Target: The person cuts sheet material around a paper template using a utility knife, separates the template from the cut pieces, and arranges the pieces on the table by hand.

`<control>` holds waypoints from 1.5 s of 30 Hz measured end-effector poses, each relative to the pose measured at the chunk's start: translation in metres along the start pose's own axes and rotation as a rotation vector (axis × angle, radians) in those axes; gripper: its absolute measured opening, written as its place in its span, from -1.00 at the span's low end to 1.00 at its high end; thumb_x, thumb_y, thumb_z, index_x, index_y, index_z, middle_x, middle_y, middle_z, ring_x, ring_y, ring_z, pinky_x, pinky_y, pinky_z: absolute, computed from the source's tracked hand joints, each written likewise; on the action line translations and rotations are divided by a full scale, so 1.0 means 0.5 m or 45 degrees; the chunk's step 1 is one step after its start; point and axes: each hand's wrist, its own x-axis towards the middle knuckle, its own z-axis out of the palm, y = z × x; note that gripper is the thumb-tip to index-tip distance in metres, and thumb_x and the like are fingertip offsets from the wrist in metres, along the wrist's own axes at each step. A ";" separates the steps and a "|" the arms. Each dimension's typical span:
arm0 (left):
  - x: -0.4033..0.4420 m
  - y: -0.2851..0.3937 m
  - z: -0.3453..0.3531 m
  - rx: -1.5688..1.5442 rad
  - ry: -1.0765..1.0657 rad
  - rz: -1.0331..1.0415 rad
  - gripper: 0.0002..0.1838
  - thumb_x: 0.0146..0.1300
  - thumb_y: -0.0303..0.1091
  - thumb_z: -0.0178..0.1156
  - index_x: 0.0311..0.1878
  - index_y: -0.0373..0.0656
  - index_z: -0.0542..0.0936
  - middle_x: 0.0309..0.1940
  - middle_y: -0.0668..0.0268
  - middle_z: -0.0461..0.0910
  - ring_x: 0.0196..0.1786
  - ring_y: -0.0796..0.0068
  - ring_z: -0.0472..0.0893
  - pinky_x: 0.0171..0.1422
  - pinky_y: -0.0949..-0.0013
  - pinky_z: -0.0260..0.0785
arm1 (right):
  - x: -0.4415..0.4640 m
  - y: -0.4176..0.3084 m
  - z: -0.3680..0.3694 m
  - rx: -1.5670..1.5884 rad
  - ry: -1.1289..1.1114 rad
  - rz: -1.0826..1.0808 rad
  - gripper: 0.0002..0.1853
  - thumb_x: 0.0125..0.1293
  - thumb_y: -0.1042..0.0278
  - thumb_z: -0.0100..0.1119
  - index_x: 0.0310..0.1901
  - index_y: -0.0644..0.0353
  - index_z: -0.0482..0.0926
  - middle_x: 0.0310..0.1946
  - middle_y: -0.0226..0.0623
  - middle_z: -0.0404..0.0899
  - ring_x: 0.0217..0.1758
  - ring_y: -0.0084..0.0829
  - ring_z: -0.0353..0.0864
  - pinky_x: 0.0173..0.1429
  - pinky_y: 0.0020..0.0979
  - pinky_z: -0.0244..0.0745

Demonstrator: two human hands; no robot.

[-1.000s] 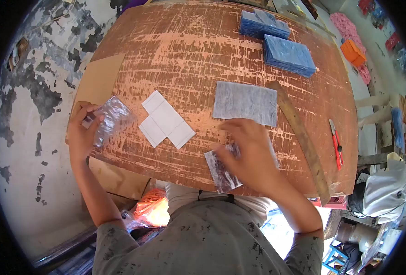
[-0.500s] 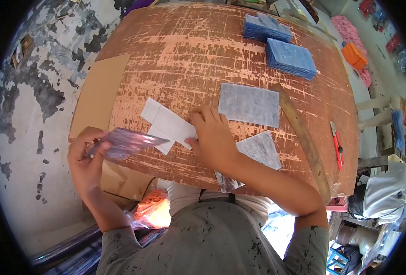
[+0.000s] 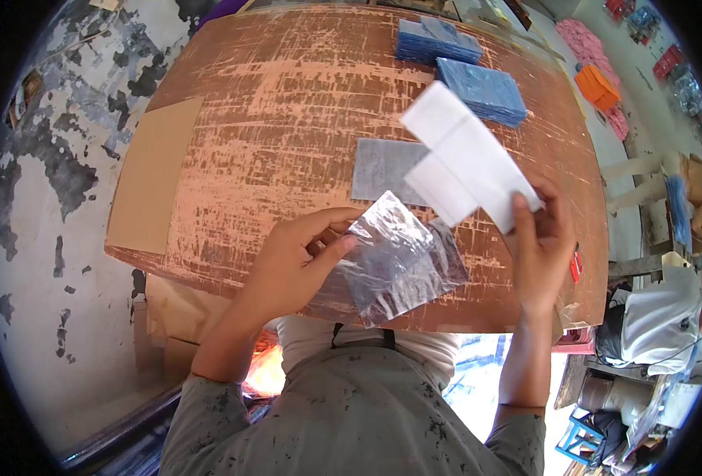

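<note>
My left hand [image 3: 307, 250] pinches the corner of a clear plastic sheet [image 3: 390, 266] above the table's near edge. The sheet is shiny and slightly crumpled. In my right hand [image 3: 543, 238] is a white folded paper piece [image 3: 466, 155] with a side flap and crease lines, raised above the table and tilted. Behind the paper lies a flat grey plastic sheet [image 3: 382, 166], partly covered. Another clear plastic piece [image 3: 451, 258] lies on the table, partly behind the held sheet.
The worn brown tabletop [image 3: 263, 119] carries two stacks of blue plastic sheets, a far one [image 3: 438, 44] and a nearer one [image 3: 482, 91]. A cardboard piece [image 3: 154, 178] lies at the left edge. Near the right edge is a red cutter [image 3: 576, 266], mostly hidden by my right hand.
My right hand has picked up the white paper from the table and lifted it to the right. My left hand has brought its plastic sheet rightward, over the near table edge.
</note>
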 end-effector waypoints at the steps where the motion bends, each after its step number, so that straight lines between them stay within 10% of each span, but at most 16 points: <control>1: 0.008 0.000 0.008 0.002 -0.066 0.000 -0.60 0.61 -0.44 0.38 0.45 -0.12 0.77 -0.03 0.16 0.87 -0.13 0.46 0.77 0.02 0.32 0.62 | -0.008 0.009 -0.029 0.045 0.106 0.057 -0.70 0.73 0.43 0.33 0.36 0.32 0.68 0.01 -0.32 0.79 -0.04 -0.57 0.74 0.03 -0.49 0.64; 6: 0.042 0.017 0.045 0.100 -0.249 -0.078 -0.60 0.62 -0.41 0.39 0.45 -0.13 0.77 0.07 0.21 0.88 -0.04 0.41 0.82 0.10 0.31 0.63 | -0.058 0.068 -0.103 0.075 0.184 0.032 -0.69 0.73 0.43 0.35 0.37 0.32 0.68 0.01 -0.36 0.79 0.04 -0.59 0.75 0.18 -0.49 0.61; 11: 0.081 -0.017 0.080 0.567 -0.163 0.575 -0.57 0.63 -0.36 0.34 0.50 -0.01 0.74 0.25 0.15 0.81 0.20 -0.08 0.77 0.30 0.04 0.64 | -0.090 0.094 -0.090 0.181 0.052 0.222 -0.75 0.74 0.42 0.33 0.31 0.28 0.75 0.15 -0.36 0.79 0.21 -0.59 0.70 0.30 -0.49 0.56; 26: -0.135 -0.079 0.089 0.838 0.329 0.153 -0.29 0.37 -0.09 0.61 0.50 -0.20 0.68 0.32 0.00 0.69 0.38 -0.11 0.64 0.50 -0.10 0.47 | -0.091 0.063 0.036 0.044 -0.360 0.342 -0.66 0.56 0.54 0.49 0.31 0.27 0.77 -0.17 -0.33 0.76 -0.22 -0.58 0.67 -0.12 -0.44 0.58; 35: -0.108 -0.093 0.108 0.785 0.280 0.246 -0.33 0.27 -0.17 0.67 0.41 -0.18 0.72 0.33 0.11 0.70 0.35 0.00 0.64 0.39 -0.06 0.44 | -0.100 0.028 0.046 -0.591 -0.317 0.116 -0.66 0.43 0.49 0.59 0.20 0.29 0.81 0.02 -0.10 0.64 0.00 -0.16 0.73 0.07 -0.19 0.66; 45: -0.064 -0.082 0.103 0.829 0.111 0.483 -0.50 0.35 -0.29 0.59 0.34 -0.12 0.77 0.54 0.05 0.60 0.52 -0.10 0.60 0.53 -0.13 0.50 | -0.124 0.036 0.071 -0.564 -0.225 0.193 -0.65 0.42 0.45 0.63 0.19 0.28 0.79 0.10 -0.13 0.59 0.03 -0.16 0.73 0.10 -0.18 0.68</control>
